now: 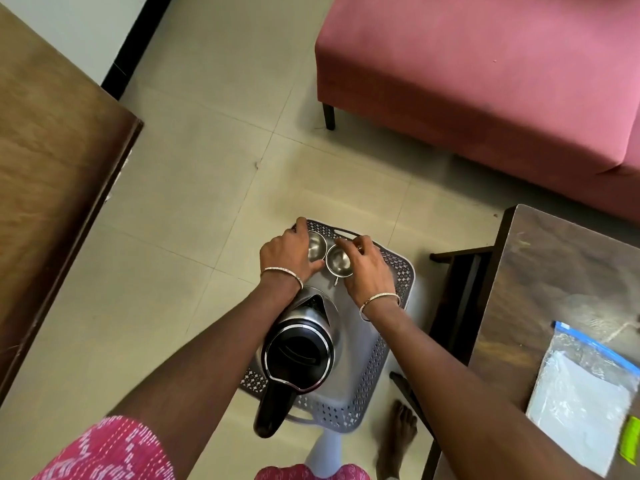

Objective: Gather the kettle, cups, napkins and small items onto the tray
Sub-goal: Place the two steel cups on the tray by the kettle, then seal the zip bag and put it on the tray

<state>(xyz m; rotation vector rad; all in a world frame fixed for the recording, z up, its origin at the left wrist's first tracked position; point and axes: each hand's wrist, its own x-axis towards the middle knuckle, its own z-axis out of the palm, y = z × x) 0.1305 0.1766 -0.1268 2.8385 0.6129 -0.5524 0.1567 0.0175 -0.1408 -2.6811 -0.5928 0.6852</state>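
Both cups at 12 o'clock end of tray, touching each other.
Left hand: curled round left cup, thumb on its near side.
Right hand: fingers bent, pinching right cup at the rim.
Kettle: upright at tray's 7 o'clock, handle overhanging the near rim.
Tray perched on something white and narrow; can't tell what.
Zip bag and green item: on worktop at 3 o'clock, not on tray yet. Possibly napkins in the bag; contents unclear.

Risks, judged from here:
- Lopsided load: heavy kettle at near-left edge, light cups at far end. On a narrow support, likely to tip toward 7 o'clock with any nudge on release.
- Forearms flanking the kettle closely. Easy to clip lid or spout when pulling back.
- Cups rim to rim. Could knock one over by shoving the other on let-go; probably light steel, prone to roll.
- Bare foot at 5 o'clock, just below tray edge. Bad spot under a sliding kettle.
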